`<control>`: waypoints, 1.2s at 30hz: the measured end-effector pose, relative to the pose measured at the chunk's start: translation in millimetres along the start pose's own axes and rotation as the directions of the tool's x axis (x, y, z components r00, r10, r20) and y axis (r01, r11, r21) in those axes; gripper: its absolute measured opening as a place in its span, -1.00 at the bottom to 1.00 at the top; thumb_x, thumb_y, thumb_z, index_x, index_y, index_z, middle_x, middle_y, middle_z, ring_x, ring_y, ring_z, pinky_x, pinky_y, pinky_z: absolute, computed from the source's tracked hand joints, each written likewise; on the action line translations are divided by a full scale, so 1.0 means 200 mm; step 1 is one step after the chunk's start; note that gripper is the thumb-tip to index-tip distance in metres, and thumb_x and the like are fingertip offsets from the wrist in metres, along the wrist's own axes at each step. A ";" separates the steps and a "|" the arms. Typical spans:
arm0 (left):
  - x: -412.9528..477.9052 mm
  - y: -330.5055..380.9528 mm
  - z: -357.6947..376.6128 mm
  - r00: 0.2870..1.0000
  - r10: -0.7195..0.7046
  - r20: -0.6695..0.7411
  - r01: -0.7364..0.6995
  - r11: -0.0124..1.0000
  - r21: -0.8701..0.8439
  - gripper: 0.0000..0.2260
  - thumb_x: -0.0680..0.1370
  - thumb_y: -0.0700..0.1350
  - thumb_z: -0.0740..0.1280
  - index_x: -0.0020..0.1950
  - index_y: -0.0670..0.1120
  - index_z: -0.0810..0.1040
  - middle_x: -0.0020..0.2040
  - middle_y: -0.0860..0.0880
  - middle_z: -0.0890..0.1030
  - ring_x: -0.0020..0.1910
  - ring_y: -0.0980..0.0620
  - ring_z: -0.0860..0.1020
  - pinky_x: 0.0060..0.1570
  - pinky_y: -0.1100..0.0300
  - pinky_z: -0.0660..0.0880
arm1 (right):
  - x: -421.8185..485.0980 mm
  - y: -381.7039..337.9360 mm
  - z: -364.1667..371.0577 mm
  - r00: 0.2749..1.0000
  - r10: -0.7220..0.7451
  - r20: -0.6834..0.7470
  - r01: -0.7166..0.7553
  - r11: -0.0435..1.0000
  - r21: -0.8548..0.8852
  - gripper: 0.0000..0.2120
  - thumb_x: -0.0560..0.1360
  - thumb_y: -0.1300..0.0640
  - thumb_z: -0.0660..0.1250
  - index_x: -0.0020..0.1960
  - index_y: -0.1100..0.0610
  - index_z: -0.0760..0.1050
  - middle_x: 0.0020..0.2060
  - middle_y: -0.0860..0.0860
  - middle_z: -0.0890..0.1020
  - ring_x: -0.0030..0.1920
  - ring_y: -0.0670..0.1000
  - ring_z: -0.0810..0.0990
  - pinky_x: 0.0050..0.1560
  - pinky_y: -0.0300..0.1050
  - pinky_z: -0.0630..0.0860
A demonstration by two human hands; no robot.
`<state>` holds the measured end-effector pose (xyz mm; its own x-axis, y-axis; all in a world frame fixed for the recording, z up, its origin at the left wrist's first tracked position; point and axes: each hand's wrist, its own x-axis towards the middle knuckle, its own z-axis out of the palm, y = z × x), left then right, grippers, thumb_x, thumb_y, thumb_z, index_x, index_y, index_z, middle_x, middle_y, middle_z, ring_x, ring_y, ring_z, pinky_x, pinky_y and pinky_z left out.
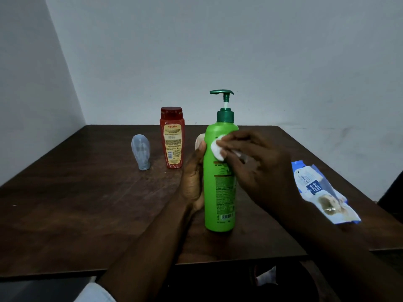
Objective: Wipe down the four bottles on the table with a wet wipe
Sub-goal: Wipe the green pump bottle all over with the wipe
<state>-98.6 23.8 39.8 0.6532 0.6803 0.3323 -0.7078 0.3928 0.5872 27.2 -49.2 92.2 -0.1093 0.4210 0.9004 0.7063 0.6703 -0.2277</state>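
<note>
Green plastic marks our landmark: the pump bottle (220, 177) stands upright near the front edge of the worktop (87, 203). We wrap the left hand (193, 177) around its left side, apparently to keep it from tipping or turning. We pinch the white wet wipe (217, 149) in the right hand (257, 168) and press it against the bottle's upper shoulder. Behind and left of the pump bottle stands the red bottle (172, 138); farther left, the small grey bottle (141, 151) rests cap-down. A pale object (198, 141) shows just behind it, mostly hidden; we judge it the fourth bottle. Right of it lies the wipe packet (322, 192), within reach.
</note>
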 end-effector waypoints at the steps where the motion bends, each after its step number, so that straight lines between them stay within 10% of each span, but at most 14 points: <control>1: 0.00 0.00 0.00 1.000 0.020 -0.008 -0.020 1.000 0.015 -0.48 0.43 0.13 0.51 0.28 -0.12 0.62 0.16 -0.13 0.65 0.15 -0.06 0.60 0.25 0.03 0.47 | 0.04 -0.01 0.00 1.000 -0.009 -0.027 0.008 1.000 -0.027 -0.82 0.49 0.29 0.51 0.09 0.20 0.71 0.00 0.11 0.68 0.04 0.09 0.65 0.08 -0.08 0.56; 14: -0.07 0.00 0.09 0.987 0.153 -0.056 -0.143 0.977 0.161 -0.70 0.35 0.16 0.54 0.04 0.14 0.75 -0.01 0.12 0.74 0.01 0.18 0.69 0.10 0.22 0.59 | 0.22 -0.17 0.09 0.996 -0.082 0.027 0.084 0.876 -0.475 -0.80 0.56 -0.02 0.36 0.10 -0.03 0.71 -0.19 -0.10 0.73 -0.10 0.07 0.53 -0.06 0.00 0.32; 22: -0.04 0.00 0.03 0.992 0.127 -0.024 -0.122 0.982 0.141 -0.64 0.41 0.10 0.51 0.15 0.00 0.72 0.05 0.00 0.73 0.04 0.04 0.68 0.13 0.10 0.58 | 0.08 -0.01 -0.01 0.998 -0.068 -0.016 0.066 0.994 -0.092 -0.76 0.57 0.13 0.44 0.23 0.06 0.66 0.13 -0.15 0.69 -0.10 0.05 0.52 -0.05 0.03 0.50; 32: -0.04 0.01 0.02 0.996 0.083 -0.021 -0.078 0.982 0.172 -0.48 0.34 0.17 0.55 0.21 -0.06 0.68 0.09 -0.13 0.70 0.05 -0.12 0.68 0.10 -0.11 0.58 | 0.02 0.04 -0.02 0.970 0.195 -0.142 -0.152 0.950 0.271 -0.85 0.50 0.26 0.48 0.06 0.22 0.69 0.05 0.02 0.73 0.09 -0.06 0.69 0.32 0.05 0.52; 36: -0.04 0.00 0.01 0.997 0.070 0.019 -0.072 0.982 0.173 -0.46 0.42 0.19 0.46 0.29 -0.10 0.62 0.17 -0.15 0.67 0.12 -0.15 0.64 0.14 -0.09 0.55 | 0.03 0.02 -0.02 0.911 0.396 -0.113 -0.324 0.859 0.395 -0.81 0.53 0.24 0.46 0.13 0.16 0.69 -0.01 -0.06 0.74 -0.15 -0.04 0.72 -0.11 -0.28 0.61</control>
<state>-103.5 18.1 38.9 0.6070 0.6945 0.3863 -0.6959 0.2298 0.6803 32.9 -47.0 97.6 0.2589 0.5801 0.7723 0.3659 0.6811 -0.6342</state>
